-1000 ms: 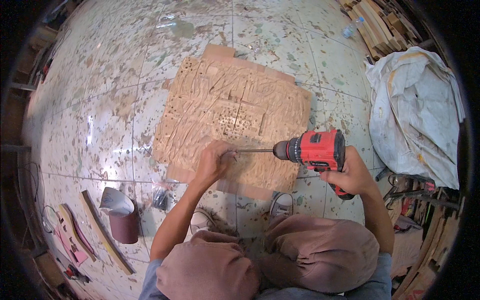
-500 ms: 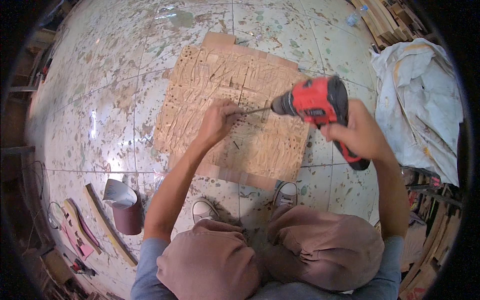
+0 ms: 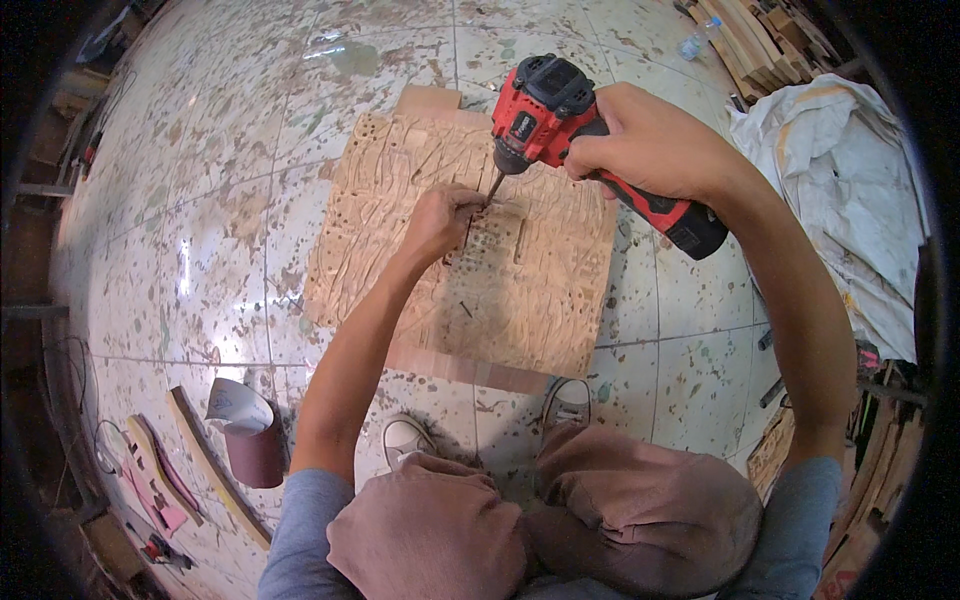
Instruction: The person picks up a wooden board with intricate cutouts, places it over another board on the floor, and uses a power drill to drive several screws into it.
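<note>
My right hand [image 3: 650, 140] is wrapped round the grip of a red and black cordless drill [image 3: 540, 115]. The drill tilts steeply, and its long bit [image 3: 494, 188] points down at a carved wooden panel [image 3: 380, 200] on the floor. Beside the bit's tip, my left hand [image 3: 444, 220] is closed in a pinch just over the panel; what its fingertips hold is too small to make out. Wavy grooves and rows of small dark holes cover the panel. A thin dark piece like a screw [image 3: 466, 310] lies on it, nearer to me.
At the left are a brown sandpaper roll [image 3: 255, 455], a wooden strip [image 3: 215, 465] and a curved wooden piece [image 3: 160, 470]. A crumpled white sheet [image 3: 840, 200] lies at the right, below stacked planks [image 3: 750, 50] and a plastic bottle [image 3: 692, 45]. My shoes stand at the panel's near edge.
The drill has swung from sideways at the right to steeply downward, moving left and away from me. My left hand stays pinched near the bit's tip.
</note>
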Demonstrator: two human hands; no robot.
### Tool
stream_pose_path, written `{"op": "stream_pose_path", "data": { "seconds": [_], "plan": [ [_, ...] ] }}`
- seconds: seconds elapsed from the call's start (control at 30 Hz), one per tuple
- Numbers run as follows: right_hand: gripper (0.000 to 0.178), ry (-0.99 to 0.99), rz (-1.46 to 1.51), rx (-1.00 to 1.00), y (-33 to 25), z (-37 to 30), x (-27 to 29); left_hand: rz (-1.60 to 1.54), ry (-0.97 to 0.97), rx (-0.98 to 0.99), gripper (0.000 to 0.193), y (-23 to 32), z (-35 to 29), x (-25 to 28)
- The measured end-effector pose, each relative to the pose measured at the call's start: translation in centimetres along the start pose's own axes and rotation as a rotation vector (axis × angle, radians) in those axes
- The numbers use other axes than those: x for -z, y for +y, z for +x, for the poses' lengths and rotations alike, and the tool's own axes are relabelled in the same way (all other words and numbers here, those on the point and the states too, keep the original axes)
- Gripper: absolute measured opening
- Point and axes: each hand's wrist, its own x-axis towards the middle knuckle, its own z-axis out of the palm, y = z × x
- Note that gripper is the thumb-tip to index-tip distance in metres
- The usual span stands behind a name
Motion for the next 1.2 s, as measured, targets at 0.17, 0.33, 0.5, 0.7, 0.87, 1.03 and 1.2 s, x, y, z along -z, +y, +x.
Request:
{"op": "stream_pose_path", "data": {
  "seconds": [0.17, 0.33, 0.5, 0.7, 0.87, 1.03, 1.2],
  "plan": [
    [0.037, 0.024, -0.062, -0.056, -0.1, 0.2, 0.0, -0.007, 0.011, -0.015, 0.024, 0.3, -0.1, -0.5],
    [0.038, -0.014, 0.003, -0.071, -0.1, -0.1, 0.3, -0.003, -0.053, 0.015, 0.033, -0.3, 0.0, -0.8],
    [0.036, -0.027, 0.068, -0.061, 0.9, 0.4, -0.4, -0.035, -0.035, 0.014, 0.037, -0.1, -0.3, -1.7],
    [0.03, -0.058, 0.03, -0.035, 0.4, 0.5, -0.5, -0.03, -0.013, -0.04, 0.038, -0.6, -0.4, -1.2],
    [0.025, -0.182, -0.006, -0.075, 1.6, 1.6, -0.5, -0.234, 0.161, 0.031, 0.028, 0.8, 0.9, 1.9],
    [0.036, -0.199, 0.063, 0.032, 1.6, 1.8, -0.1, -0.345, 0.451, -0.36, 0.03, 10.8, 2.6, 6.9],
    [0.031, -0.275, 0.04, -0.044, 2.0, 2.5, -0.1, -0.35, 0.504, -0.484, 0.049, 17.0, 1.8, 4.4]
  ]
}}
